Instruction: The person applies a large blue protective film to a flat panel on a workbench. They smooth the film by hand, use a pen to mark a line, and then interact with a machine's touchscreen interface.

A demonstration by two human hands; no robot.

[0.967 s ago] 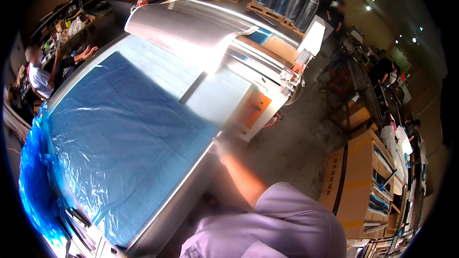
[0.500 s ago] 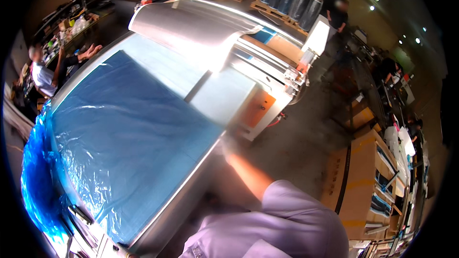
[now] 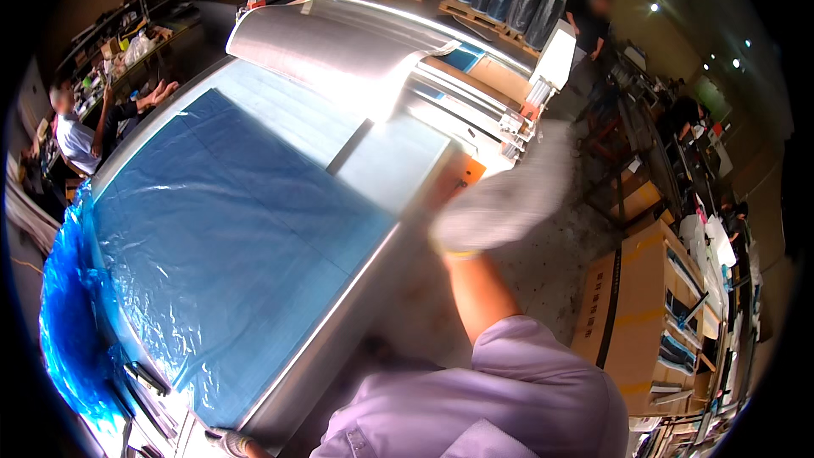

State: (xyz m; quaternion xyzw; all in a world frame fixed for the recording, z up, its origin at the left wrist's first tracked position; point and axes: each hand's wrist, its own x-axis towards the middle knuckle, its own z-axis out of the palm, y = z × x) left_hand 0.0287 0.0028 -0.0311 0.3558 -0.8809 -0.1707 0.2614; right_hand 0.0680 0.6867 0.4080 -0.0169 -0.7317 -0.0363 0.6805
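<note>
My right hand (image 3: 513,199), in a grey-white work glove with a yellow cuff edge, is raised beside the near right side of the machine. Motion smears its fingers, and nothing shows clearly in it. At the bottom edge my left hand (image 3: 235,442), gloved too, is only partly in view by the table's near corner; what its fingers do is not visible. A blue film-like sheet (image 3: 246,237), shiny and wrinkled at its left, lies over the pale worktable (image 3: 292,131). Beyond it, a silvery mesh-like sheet (image 3: 331,42) curves over the machine's rollers.
Bunched blue plastic film (image 3: 68,314) hangs off the table's left end. An orange panel (image 3: 471,172) is on the machine's side. To the right stands a big cardboard box (image 3: 623,309). A person (image 3: 80,131) sits at left, and another person (image 3: 593,30) stands at the far right.
My right hand has lifted off the table's near edge and swung right and up. My left hand has come into view at the bottom. The sheets look unmoved.
</note>
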